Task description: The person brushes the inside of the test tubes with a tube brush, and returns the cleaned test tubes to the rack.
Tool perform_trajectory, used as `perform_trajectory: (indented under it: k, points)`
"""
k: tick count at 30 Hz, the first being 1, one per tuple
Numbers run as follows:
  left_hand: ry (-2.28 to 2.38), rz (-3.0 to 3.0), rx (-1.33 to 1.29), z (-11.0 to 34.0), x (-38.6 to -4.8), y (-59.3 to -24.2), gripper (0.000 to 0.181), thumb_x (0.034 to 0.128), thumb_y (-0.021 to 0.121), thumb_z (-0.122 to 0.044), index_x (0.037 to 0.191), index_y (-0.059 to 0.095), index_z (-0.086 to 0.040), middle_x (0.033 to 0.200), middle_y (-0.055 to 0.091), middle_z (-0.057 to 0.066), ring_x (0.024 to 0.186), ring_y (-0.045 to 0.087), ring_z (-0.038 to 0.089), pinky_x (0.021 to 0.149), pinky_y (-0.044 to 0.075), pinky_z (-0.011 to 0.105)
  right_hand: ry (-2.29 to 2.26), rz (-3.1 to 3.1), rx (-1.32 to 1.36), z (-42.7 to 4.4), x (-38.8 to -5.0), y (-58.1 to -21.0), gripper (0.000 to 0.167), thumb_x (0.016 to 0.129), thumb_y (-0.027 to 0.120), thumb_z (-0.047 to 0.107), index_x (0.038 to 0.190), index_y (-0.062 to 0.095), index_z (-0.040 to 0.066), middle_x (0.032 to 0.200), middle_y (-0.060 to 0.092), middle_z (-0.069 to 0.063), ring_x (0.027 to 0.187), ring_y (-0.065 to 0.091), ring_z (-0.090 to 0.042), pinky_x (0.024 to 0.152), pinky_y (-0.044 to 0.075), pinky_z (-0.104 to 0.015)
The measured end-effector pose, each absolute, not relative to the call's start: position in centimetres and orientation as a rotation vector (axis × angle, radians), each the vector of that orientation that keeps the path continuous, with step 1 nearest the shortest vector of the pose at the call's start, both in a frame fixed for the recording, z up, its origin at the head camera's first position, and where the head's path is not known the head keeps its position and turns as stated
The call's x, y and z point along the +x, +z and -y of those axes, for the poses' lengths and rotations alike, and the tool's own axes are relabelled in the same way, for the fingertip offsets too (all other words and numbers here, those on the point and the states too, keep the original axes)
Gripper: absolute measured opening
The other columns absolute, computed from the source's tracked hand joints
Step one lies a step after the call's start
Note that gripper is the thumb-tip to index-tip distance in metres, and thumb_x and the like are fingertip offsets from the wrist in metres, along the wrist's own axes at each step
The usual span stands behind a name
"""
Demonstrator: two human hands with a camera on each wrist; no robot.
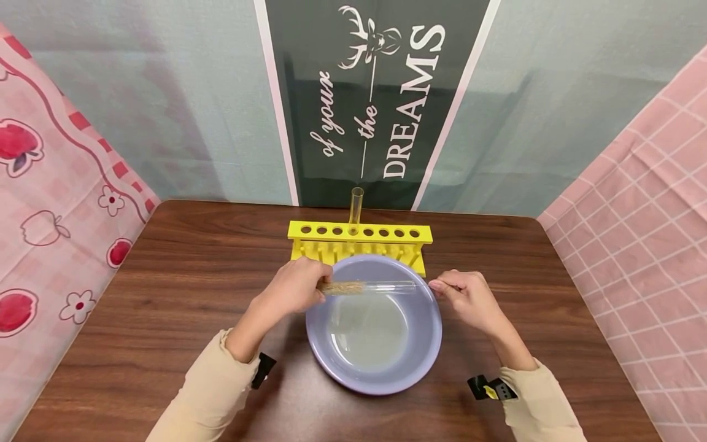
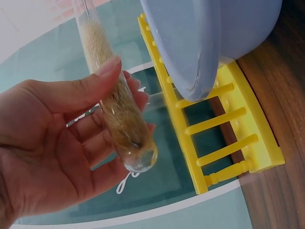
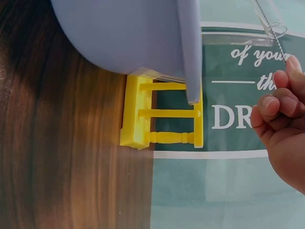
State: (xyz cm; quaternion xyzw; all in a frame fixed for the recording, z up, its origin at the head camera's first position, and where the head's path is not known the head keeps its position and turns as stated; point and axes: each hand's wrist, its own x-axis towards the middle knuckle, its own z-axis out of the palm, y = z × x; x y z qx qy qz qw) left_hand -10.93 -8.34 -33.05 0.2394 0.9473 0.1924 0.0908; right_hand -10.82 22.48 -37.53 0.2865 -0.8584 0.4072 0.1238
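My left hand [image 1: 298, 285] grips a clear glass test tube [image 1: 389, 287] near its rounded end, thumb on one side and fingers on the other. Inside that end sits a tan-bristled test tube brush [image 2: 121, 107]. The tube lies nearly level above the far part of a lavender basin [image 1: 372, 385], its mouth toward the right. From the mouth runs the brush's twisted wire handle [image 3: 268, 21], which my right hand [image 1: 469, 299] pinches between thumb and curled fingers at the basin's right rim. The basin holds what looks like clear water.
Behind the basin stands a yellow test tube rack [image 1: 386, 232], partly hidden by it. One upright test tube [image 1: 356, 205] is in the rack. All rests on a brown wooden table [image 1: 193, 270], with a printed grey-green cloth [image 1: 221, 123] hanging behind.
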Motion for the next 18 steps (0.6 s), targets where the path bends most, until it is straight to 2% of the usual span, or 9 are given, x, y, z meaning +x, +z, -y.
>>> perform_trajectory:
  k: [7, 11, 14, 18]
  points:
    - [0.574, -2.81, 0.713, 8.1, -10.8, -33.2, 0.019, 0.0699, 0.074, 0.0, 0.073, 0.059, -0.012, 0.065, 0.049, -0.003, 0.063, 0.046, 0.015, 0.055, 0.039, 0.029, 1.426, 2.698, 0.662, -22.7, -10.5, -37.0, 0.028, 0.084, 0.061, 0.0, 0.058, 0.055, 0.01, 0.05, 0.043, 0.004, 0.044, 0.037, -0.006, 0.039, 0.032, -0.023]
    - [0.568, -2.846, 0.702, 8.0, -10.6, -33.3, 0.022, 0.0686, 0.068, 0.005, 0.072, 0.057, -0.013, 0.065, 0.047, -0.002, 0.063, 0.045, 0.016, 0.053, 0.037, 0.029, 1.737, 2.779, 0.447, -22.7, -10.5, -36.3, 0.033, 0.088, 0.058, 0.008, 0.057, 0.052, -0.002, 0.047, 0.037, 0.003, 0.039, 0.029, -0.008, 0.035, 0.025, -0.025]
    - [0.558, -2.876, 0.708, 7.9, -10.4, -33.6, 0.022, 0.0686, 0.064, 0.008, 0.072, 0.057, -0.013, 0.066, 0.047, -0.003, 0.062, 0.046, 0.015, 0.051, 0.038, 0.028, 1.978, 2.753, 0.327, -22.7, -10.5, -36.2, 0.038, 0.089, 0.055, 0.007, 0.058, 0.047, -0.013, 0.046, 0.035, 0.002, 0.038, 0.026, -0.008, 0.035, 0.021, -0.026]
    - [0.542, -2.916, 0.722, 7.7, -10.2, -33.8, 0.023, 0.0687, 0.06, 0.01, 0.073, 0.058, -0.012, 0.067, 0.048, -0.003, 0.062, 0.047, 0.014, 0.05, 0.039, 0.028, 2.242, 2.663, 0.235, -22.8, -10.5, -36.1, 0.038, 0.09, 0.052, 0.002, 0.057, 0.041, -0.014, 0.045, 0.034, 0.002, 0.036, 0.023, -0.009, 0.035, 0.016, -0.028]
